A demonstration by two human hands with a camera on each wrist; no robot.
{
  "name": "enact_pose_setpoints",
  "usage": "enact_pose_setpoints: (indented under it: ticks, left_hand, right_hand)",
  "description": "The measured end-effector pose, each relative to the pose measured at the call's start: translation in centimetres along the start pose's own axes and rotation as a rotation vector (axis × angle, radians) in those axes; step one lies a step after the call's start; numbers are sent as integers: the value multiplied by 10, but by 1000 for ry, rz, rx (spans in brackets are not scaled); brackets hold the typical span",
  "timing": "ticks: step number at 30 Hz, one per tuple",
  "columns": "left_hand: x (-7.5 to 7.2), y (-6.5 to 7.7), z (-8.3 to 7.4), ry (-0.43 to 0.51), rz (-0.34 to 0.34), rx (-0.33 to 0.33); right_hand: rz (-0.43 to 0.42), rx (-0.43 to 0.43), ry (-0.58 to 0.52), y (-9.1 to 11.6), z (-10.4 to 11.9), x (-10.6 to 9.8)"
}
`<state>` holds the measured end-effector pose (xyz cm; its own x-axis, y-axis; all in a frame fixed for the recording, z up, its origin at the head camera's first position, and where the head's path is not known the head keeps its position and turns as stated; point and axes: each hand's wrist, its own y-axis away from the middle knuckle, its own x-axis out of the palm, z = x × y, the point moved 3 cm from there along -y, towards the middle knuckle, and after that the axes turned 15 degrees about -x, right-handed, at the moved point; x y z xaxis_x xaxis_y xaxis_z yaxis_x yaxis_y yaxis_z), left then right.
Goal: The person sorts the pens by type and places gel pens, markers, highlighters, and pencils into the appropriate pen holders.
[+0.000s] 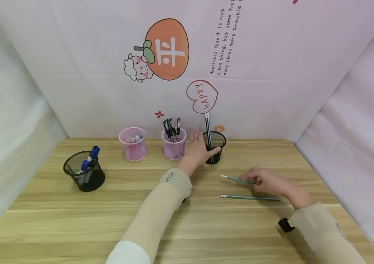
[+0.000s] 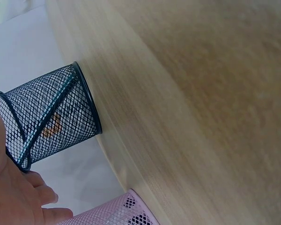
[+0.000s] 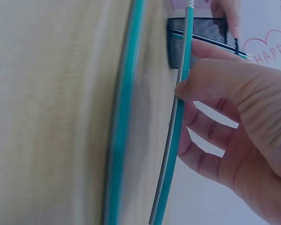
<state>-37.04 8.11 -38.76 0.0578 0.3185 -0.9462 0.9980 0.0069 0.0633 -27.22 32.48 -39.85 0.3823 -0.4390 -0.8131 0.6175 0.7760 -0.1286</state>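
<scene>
My left hand (image 1: 196, 149) holds the rim of a black mesh pen cup (image 2: 51, 117), its thumb across the front and its other fingers at the left side. Dark green pencils (image 1: 208, 130) lean in that cup, eraser ends up. In my right hand (image 1: 269, 181), thumb and fingers pinch a green pencil (image 3: 171, 136) just above the table, its white eraser end (image 1: 224, 176) pointing left. A second green pencil (image 1: 249, 198) lies on the table nearer to me, below the right hand.
Left of the left hand stands a pink mesh cup (image 1: 173, 151) with black pens. Beside it another pink cup (image 1: 134, 152) holds pens. A wider black mesh cup (image 1: 91, 181) with blue-capped markers is at the far left. A printed cloth (image 1: 256, 106) hangs behind the table.
</scene>
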Motion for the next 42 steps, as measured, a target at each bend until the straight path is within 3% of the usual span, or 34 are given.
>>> enact_pose_setpoints:
  ticks: [8,14,31,42]
  left_hand:
    - [0,-1,1,9,-10,8]
    - [1,-1,0,19,-5,18]
    - [3,-4,1,18,-6,16]
    - [2,-3,1,19,-1,17]
  right_hand:
    - [-167,-93,66,-3,7,-22]
    - [-268,-44,118,-5,9,-36]
    - [-381,-4,66,-26,7,-50]
    - [-702,32,-91,-45,9,-57]
